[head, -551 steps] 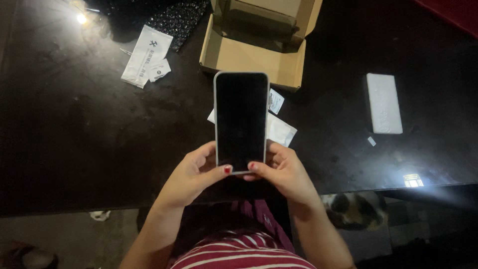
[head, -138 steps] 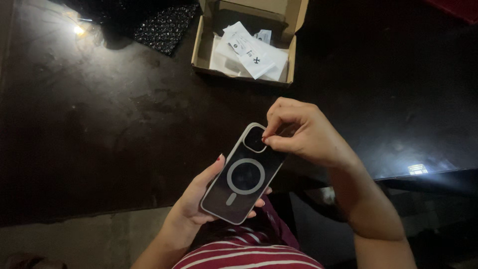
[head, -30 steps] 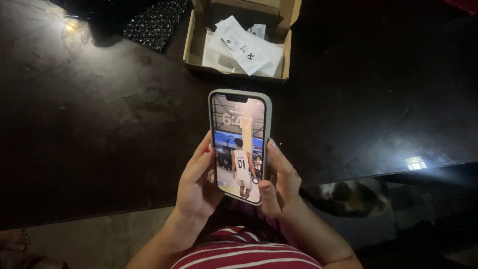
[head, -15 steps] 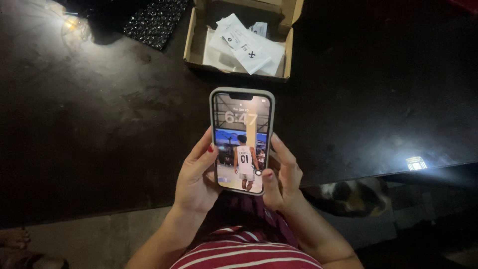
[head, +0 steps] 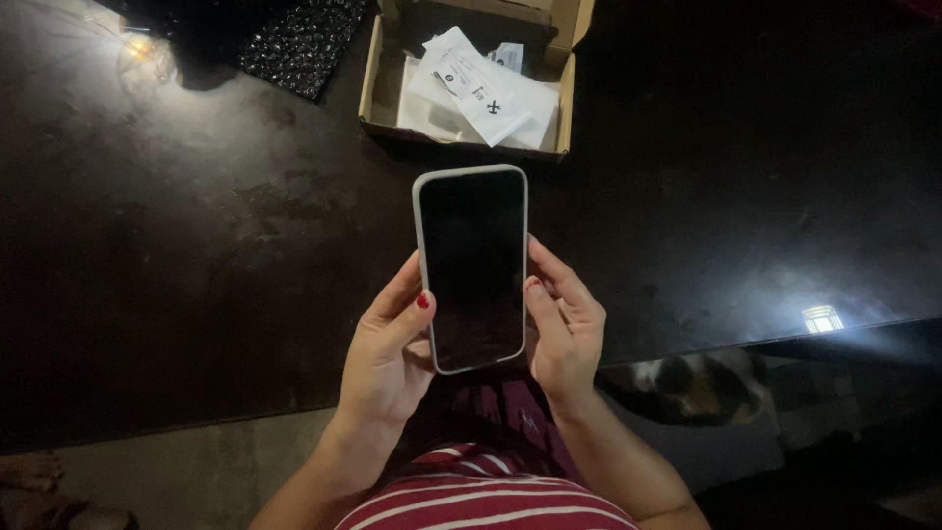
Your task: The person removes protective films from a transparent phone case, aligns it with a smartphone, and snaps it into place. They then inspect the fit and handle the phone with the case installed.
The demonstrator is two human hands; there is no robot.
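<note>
Phone with dark screen, upright, gripped between left hand and right hand

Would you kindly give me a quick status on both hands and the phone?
Left hand and right hand both grip phone. Screen dark, upright over table. Nothing in the way.

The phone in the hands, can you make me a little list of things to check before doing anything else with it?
1. Phone held on both sides: left hand and right hand both grip its edges. Ok.
2. Screen lit: it is dark. Not ok.
3. Light case rim around the screen: sits even all round. Ok.
4. Screen free of scratches: too dark. Cannot tell.
5. Cardboard box well apart from the phone: open, white papers inside. Ok.
6. Dark table under the phone. Ok.
</note>
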